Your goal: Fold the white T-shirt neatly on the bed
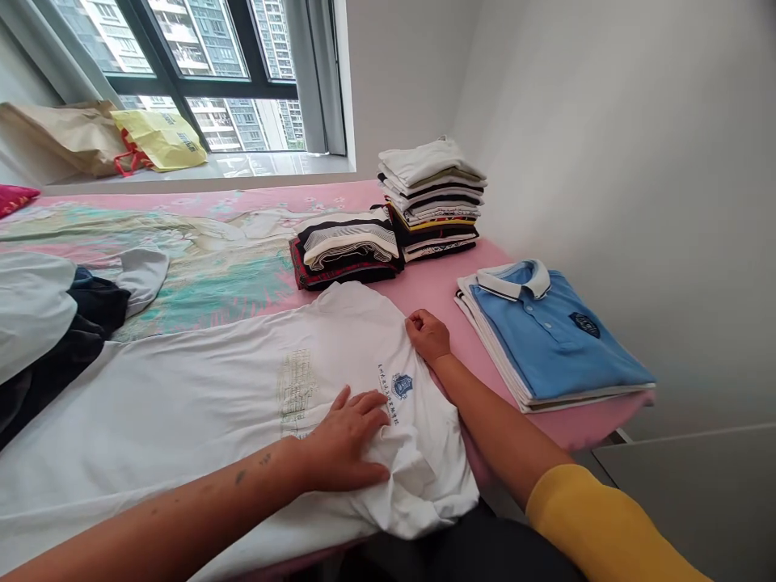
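A white T-shirt (182, 396) with a blue crest and printed writing lies spread across the near part of the bed, its end toward me bunched into creases. My left hand (348, 436) rests on it, fingers stretched out and apart, just below the print. At the shirt's right edge my right hand (428, 333) is closed, pinching the white fabric. Just right of that hand sits a folded light blue polo shirt (533, 331) with a white collar, on top of other folded white garments.
Behind the shirt stand a low pile of folded clothes (348, 246) and a taller folded stack (433, 198). Loose dark and grey clothes (90, 307) lie at the left. Paper bags (161, 137) rest on the windowsill. A wall borders the bed's right side.
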Demonstrator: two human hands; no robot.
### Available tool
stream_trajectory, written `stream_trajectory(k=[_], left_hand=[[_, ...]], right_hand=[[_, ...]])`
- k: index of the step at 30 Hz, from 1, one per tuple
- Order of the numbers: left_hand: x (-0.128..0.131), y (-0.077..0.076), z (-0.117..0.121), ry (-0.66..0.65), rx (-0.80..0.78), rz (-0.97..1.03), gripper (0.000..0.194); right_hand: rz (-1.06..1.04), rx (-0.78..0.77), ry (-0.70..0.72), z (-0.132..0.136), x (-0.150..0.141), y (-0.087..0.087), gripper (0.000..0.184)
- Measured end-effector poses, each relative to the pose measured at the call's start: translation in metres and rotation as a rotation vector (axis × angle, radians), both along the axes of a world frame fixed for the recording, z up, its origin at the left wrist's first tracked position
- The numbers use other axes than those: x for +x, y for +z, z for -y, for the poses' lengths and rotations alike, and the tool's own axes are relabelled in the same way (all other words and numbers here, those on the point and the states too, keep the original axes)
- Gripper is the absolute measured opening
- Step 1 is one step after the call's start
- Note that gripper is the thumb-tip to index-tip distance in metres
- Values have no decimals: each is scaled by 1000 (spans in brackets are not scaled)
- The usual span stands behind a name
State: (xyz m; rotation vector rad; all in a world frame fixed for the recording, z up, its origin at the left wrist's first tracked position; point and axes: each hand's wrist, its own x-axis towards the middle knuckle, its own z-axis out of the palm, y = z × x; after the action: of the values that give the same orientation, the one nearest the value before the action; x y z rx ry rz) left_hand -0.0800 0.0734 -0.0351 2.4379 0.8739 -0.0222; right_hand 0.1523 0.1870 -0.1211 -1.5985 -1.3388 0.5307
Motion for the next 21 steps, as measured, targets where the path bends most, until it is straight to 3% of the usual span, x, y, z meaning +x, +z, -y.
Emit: stream_trajectory(k=[3, 7, 11, 16, 21], left_hand=[[7, 11, 16, 91, -53, -5, 18], [-6, 40, 23, 334, -212, 52, 13], [-32, 57, 29, 474, -280, 186, 15], [-52, 49, 35, 602, -385, 293, 26], [-59, 36, 30, 752, -470, 322, 24]], right_hand=[[-112, 30, 8, 1, 4, 0, 17], [-312, 54, 54, 15, 11, 3, 24], [-488, 55, 119, 56, 19, 10, 31], [-536, 62, 177, 132, 32, 18, 26], [-333, 101, 488, 184, 52, 8, 43]])
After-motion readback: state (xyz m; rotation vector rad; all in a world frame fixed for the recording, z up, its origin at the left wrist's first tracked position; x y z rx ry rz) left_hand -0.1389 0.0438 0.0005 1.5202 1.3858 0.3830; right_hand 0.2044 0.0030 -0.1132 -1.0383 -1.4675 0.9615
